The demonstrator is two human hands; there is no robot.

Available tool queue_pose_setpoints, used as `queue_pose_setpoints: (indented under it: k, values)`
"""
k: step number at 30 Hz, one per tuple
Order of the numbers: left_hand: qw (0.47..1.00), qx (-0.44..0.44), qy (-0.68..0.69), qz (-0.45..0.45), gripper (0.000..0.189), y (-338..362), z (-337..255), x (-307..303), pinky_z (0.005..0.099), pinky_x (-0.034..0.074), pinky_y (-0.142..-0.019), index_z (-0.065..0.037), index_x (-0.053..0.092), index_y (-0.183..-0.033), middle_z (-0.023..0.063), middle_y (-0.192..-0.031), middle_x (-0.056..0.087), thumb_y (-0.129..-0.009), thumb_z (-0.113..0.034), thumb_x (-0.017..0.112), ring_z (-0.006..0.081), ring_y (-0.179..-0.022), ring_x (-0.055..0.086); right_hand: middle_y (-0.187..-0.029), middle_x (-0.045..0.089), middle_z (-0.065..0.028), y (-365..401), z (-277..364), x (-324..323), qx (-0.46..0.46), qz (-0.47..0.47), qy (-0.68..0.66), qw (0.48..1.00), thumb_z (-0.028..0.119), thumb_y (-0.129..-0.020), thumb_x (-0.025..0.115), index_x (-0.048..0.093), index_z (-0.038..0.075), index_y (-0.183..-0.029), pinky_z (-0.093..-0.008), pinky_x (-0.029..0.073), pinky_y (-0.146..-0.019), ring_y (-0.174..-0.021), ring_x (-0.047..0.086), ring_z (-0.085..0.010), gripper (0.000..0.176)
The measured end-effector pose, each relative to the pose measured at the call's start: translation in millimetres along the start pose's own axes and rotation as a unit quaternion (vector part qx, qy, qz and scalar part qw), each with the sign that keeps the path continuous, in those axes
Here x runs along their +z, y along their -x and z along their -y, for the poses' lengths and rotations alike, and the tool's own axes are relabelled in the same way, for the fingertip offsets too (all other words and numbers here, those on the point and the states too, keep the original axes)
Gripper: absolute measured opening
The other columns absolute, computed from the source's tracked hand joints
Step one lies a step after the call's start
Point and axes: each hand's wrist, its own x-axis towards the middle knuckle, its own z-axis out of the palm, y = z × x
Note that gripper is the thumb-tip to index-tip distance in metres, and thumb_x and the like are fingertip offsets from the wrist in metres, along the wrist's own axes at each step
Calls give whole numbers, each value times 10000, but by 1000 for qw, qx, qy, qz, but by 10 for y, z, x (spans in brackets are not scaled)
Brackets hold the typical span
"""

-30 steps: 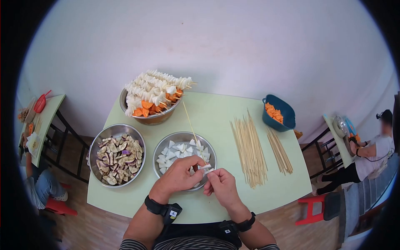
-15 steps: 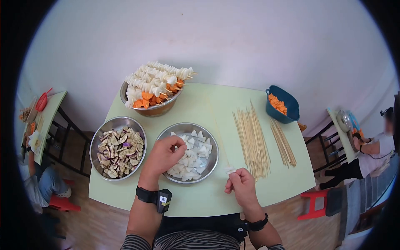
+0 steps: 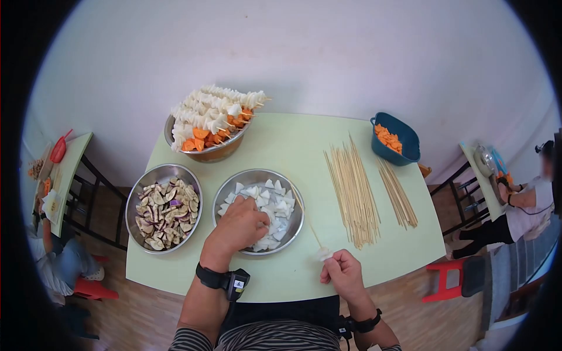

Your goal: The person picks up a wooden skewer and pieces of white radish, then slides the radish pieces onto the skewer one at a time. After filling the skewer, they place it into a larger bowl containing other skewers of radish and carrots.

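Observation:
My left hand (image 3: pixel 239 227) reaches down into a steel bowl (image 3: pixel 300 225) of white, wedge-cut slices (image 3: pixel 280 205) that look like radish. Its fingers are curled, and the tips are hidden among the slices. To the right of the bowl, my right hand (image 3: pixel 342 272) is closed on the lower end of a thin bamboo skewer (image 3: pixel 314 230). A few white slices (image 3: pixel 324 254) are threaded on that skewer, right at my fingertips. The skewer leans up and to the left, its far end passing over the bowl's right rim.
A steel bowl of eggplant pieces (image 3: pixel 170 213) stands at left. Behind it, a basin (image 3: pixel 213 153) is heaped with white and orange skewers. Loose bamboo skewers (image 3: pixel 354 196) lie at right, below a teal basket (image 3: pixel 410 146) of carrot pieces. People sit at side tables (image 3: pixel 486 187).
My left hand has gone from above the bowl down into the white slices. My right hand stays closed on the skewer, slightly lower, and the skewer now tilts further left.

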Motion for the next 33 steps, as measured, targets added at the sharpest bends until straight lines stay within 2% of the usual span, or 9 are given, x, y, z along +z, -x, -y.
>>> queue_pose_setpoints:
  k: [6,16,22,24,25,27,28,30,33]
  values:
    - [1000,-2,-5,31,152,20,-14,-28,355,399,-869,-156,765,-863,69,-934,557,-722,-183,718,260,-958,491,-680,609,-54,28,-16,-13,-10,22,11,1000,84,-965,517,516,13,-899,-230,503,-530,-568,585,-95,97]
    - [998,-14,-32,53,237,5,-52,-58,340,398,-890,-166,775,-860,42,-951,540,-638,-238,809,260,-1002,469,-683,606,-52,69,-9,-26,-7,26,12,1000,81,-965,516,523,8,-915,-231,507,-533,-570,584,-92,89]
    - [997,-7,13,78,156,-33,31,10,386,383,-909,-73,692,-770,95,-989,543,-713,-201,761,277,-1025,465,-717,608,-52,76,-15,-54,2,38,31,999,123,-967,544,526,-3,-931,-232,521,-585,-617,589,-86,133]
    - [998,8,54,-9,178,-36,75,47,392,419,-870,-49,638,-801,122,-944,562,-757,-182,746,292,-968,500,-714,609,-53,80,2,-62,4,39,33,999,119,-963,547,525,-5,-929,-234,522,-585,-617,591,-87,130]
    - [999,7,52,-9,178,-60,74,30,392,419,-870,-49,638,-801,122,-944,562,-757,-182,746,292,-968,500,-712,610,-55,94,11,-62,7,38,36,999,115,-960,551,525,-6,-926,-236,523,-586,-617,594,-89,128]
    - [963,-139,198,-120,151,-113,72,-17,334,475,-728,-28,613,-842,91,-831,596,-809,-135,715,217,-807,565,-696,609,-57,131,22,-49,5,34,38,999,94,-959,534,520,0,-913,-234,514,-564,-597,589,-90,105]
    - [963,-140,194,-123,151,-117,106,-17,334,475,-728,-28,613,-842,91,-831,596,-809,-135,715,217,-807,565,-681,607,-60,139,23,-41,3,27,40,999,73,-958,518,515,6,-901,-232,505,-543,-578,584,-90,88]
    - [898,-176,351,-200,138,-130,202,18,251,463,-600,-5,613,-887,32,-740,605,-840,-107,693,113,-658,556,-680,606,-59,167,-13,-48,4,32,41,999,70,-957,520,514,6,-899,-232,509,-550,-580,584,-89,86]
    - [872,-174,387,-246,113,-153,241,40,203,438,-573,19,621,-899,-6,-748,604,-848,-71,667,49,-650,527,-684,604,-55,213,-42,-42,16,35,50,998,61,-955,519,516,6,-899,-233,521,-566,-585,584,-84,78]
